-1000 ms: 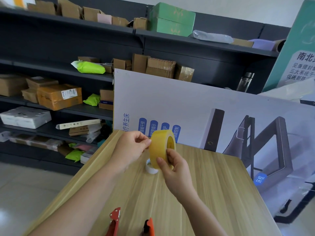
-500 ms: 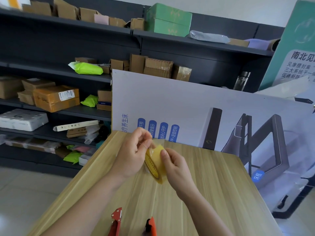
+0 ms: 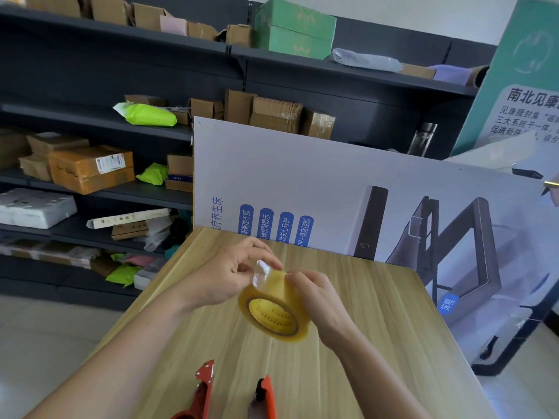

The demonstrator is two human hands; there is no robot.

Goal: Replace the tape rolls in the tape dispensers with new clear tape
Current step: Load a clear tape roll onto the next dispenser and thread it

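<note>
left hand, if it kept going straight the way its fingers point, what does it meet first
The left hand points right, toward the tape roll; its fingers already pinch the peeled tape end, so the roll comes first, then probably the right hand.

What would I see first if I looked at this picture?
A yellowish tape roll held above the wooden table, with the left hand peeling its loose end while the right hand grips it. Two red tape dispensers lie at the near edge.

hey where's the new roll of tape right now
In the head view, the tape roll is held above the middle of the wooden table, between the left hand and right hand, beyond the two red dispensers.
</note>
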